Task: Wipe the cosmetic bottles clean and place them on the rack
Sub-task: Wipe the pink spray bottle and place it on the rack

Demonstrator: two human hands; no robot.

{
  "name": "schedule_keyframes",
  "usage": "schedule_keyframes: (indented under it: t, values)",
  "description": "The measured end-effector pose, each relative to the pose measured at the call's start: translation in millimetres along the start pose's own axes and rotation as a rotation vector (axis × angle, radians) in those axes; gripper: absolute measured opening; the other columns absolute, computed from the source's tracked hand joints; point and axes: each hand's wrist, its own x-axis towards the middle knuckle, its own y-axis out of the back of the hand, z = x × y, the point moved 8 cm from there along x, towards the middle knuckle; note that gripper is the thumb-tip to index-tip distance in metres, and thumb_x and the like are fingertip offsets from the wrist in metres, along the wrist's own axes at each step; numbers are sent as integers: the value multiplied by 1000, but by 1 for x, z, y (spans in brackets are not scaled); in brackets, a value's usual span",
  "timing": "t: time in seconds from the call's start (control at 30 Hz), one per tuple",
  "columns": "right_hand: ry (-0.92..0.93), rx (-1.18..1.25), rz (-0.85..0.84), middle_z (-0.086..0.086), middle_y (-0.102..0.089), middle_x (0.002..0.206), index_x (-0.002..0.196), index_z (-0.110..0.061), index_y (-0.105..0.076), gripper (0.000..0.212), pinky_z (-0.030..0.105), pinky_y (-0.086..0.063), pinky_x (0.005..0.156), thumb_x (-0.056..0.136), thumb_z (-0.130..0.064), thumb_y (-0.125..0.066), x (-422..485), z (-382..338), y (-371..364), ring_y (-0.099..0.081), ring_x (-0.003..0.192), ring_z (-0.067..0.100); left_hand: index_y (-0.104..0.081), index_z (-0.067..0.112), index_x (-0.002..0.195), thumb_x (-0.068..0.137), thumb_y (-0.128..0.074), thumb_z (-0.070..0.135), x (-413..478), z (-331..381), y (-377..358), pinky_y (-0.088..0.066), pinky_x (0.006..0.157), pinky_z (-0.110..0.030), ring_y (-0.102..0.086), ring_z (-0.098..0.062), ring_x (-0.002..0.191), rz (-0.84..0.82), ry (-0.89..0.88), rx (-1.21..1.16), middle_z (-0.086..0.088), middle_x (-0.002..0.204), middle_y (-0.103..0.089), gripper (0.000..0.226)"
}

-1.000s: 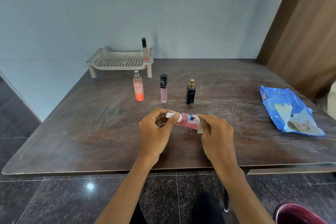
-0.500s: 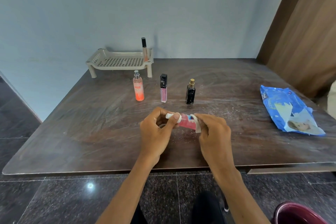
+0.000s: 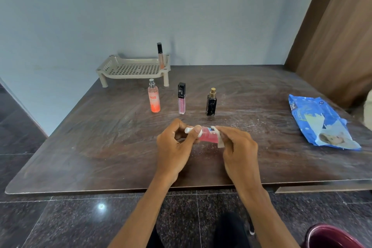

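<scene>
Dark table (image 3: 100, 147); I see the rack (image 3: 130, 69) back left with one gloss tube (image 3: 160, 56) standing in it. Centre, above the table: left hand (image 3: 173, 147) pinches the white-capped end of the pink bottle (image 3: 208, 136), right hand (image 3: 237, 147) grips a wipe (image 3: 220, 143) against its base.

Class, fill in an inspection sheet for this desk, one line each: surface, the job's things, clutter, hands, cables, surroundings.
Surface: dark table, streaked with pale smears.
Job's things: pink bottle held over the table, white wipe at its base end; orange spray bottle, pink gloss tube and black bottle upright in a row; slim tube upright on the rack at the back.
Clutter: blue wipes pack lying on the right.
Hands: left hand pinches the bottle's white cap end; right hand pinches the wipe against the bottle.
Cables: nothing seen.
Surroundings: pale wall, wooden panel on the right, dark tiled floor.
</scene>
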Motion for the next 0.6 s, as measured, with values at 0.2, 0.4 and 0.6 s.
schedule_keyframes:
  t: [0.2,0.4,0.6]
  values:
    - [20,-37,-20,-6,-70,88,100,-16,-72,20,29,-48,69,93,-6,-56,5,-8,-9,-58,76,18,-60,4,82,87,-74,32,1,-1,0,-64,74,-38,-77,-15,75,-3,27,-16,-4,81,-77,32]
    - [122,-34,-22,-5,-70,103,110,-15,-71,24,9,-37,70,90,-10,-60,1,-40,-16,-50,90,16,-62,4,84,87,-73,35,1,-4,1,-64,78,-44,-77,-16,76,-9,52,-31,-3,80,-77,32]
    - [69,-11,-52,-4,-69,107,112,-14,-71,27,8,-36,77,88,-4,-64,2,-25,-11,-53,99,16,-71,16,100,83,-79,25,0,-2,-7,-64,78,-43,-77,-17,85,-89,50,-71,-2,92,-78,20]
